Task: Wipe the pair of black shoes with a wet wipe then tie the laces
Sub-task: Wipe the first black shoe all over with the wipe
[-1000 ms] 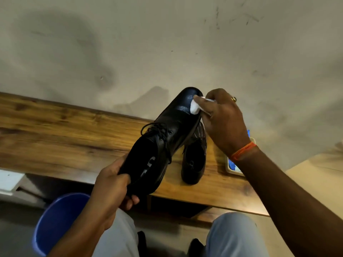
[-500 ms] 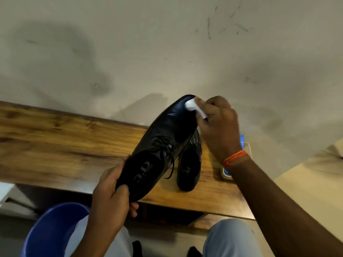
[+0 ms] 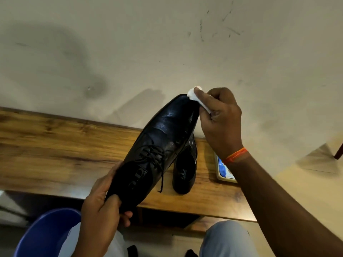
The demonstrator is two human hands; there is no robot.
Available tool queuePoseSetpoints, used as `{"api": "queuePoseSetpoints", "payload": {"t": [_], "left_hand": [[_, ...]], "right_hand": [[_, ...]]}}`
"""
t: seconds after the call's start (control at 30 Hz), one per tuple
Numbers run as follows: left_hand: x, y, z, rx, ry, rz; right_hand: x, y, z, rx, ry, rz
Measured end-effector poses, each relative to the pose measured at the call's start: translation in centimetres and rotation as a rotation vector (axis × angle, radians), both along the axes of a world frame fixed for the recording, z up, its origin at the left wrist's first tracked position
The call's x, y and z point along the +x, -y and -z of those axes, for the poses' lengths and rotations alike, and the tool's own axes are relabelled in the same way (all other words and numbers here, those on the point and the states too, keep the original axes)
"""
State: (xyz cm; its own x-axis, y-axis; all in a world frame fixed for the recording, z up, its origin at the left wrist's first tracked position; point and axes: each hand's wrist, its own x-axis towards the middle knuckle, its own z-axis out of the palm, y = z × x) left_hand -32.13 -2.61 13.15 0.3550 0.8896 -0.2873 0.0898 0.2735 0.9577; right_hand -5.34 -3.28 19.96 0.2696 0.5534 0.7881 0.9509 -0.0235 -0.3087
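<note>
— Black leather first: where is the shoe you're wiping?

— Your left hand (image 3: 101, 210) grips the raised shoe (image 3: 156, 145) at its heel end, thumb inside the opening and fingers curled under the sole, with the toe pointing toward one o'clock above the wooden counter (image 3: 55, 145). The second shoe (image 3: 185, 169) stands on the counter just behind it, at about three o'clock from the laces (image 3: 157, 160), which hang loose and untied.

— And the wipe?

— Your right hand (image 3: 220, 121) pinches the folded wet wipe (image 3: 196, 95) between thumb and curled fingers, and it touches the very tip of the toe cap.

— How do I do this pass well?

— Keep the heel grip firm so the shoe doesn't swing, drag the wipe down the right-hand edge along the sole seam, and refold it when it greys. Then I'd turn the shoe for the far side.

— What differs from half a second ago?

— The wipe sat on top of the toe then; now it has slid off to the tip's right edge. The shoe has rolled slightly, showing more of its insole. A blue-topped packet (image 3: 223, 171) lies on the counter under your wrist, as before.
</note>
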Motion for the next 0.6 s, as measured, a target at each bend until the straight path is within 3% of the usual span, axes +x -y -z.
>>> {"api": "queuePoseSetpoints", "payload": {"t": [0.3,0.47,0.6], "left_hand": [[0.1,0.5,0.2,0.109,-0.027,-0.03],[0.2,0.8,0.7,0.136,-0.075,-0.004],[0.9,0.8,1.3,0.16,-0.127,-0.011]], "right_hand": [[-4.6,0.9,1.2,-0.383,0.475,-0.214],[-0.1,-0.9,-0.2,-0.354,0.283,0.042],[-2.0,-1.7,1.4,-0.582,0.11,-0.116]]}}
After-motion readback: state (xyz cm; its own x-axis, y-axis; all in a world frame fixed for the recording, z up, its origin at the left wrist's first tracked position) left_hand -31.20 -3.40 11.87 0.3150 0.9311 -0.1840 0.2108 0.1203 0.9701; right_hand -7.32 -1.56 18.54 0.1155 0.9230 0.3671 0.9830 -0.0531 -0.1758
